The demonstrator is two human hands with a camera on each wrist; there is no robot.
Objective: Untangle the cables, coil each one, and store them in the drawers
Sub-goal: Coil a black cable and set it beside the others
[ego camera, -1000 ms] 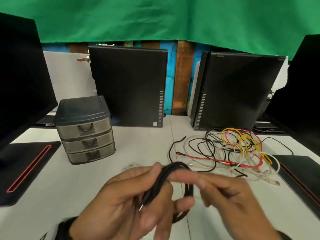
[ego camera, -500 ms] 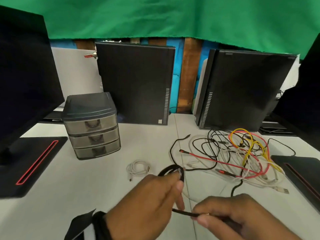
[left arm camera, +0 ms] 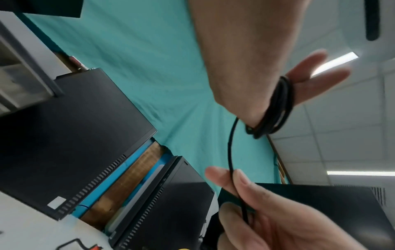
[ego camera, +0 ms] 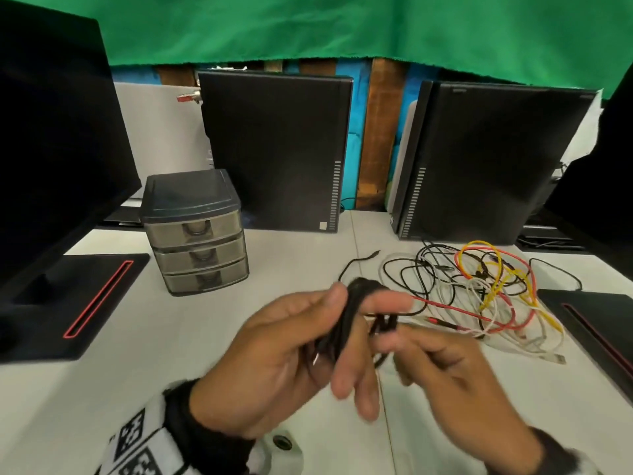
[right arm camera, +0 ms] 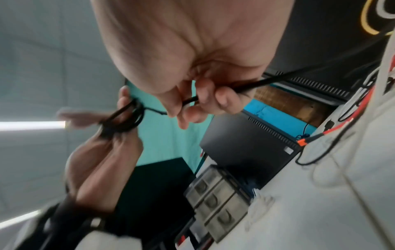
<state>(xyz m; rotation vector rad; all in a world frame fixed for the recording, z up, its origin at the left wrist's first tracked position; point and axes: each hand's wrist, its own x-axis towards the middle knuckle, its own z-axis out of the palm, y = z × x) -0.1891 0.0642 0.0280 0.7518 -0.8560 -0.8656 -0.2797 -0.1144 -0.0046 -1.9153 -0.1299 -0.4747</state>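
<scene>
Matt black cable (ego camera: 346, 313), smoky translucent plastic drawers (ego camera: 197, 231), smooth white table (ego camera: 178, 341), green cloth backdrop (ego camera: 342, 25).

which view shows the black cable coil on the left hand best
The left wrist view: the black cable coil shows sharp, looped around the left hand, its tail running to the right hand. The head view shows it blurred between the fingers; the right wrist view shows it small and smeared.

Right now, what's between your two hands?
A short run of black cable links them: from the coil held in the left hand to the right hand's pinching fingers. The left wrist view shows it best.
</scene>
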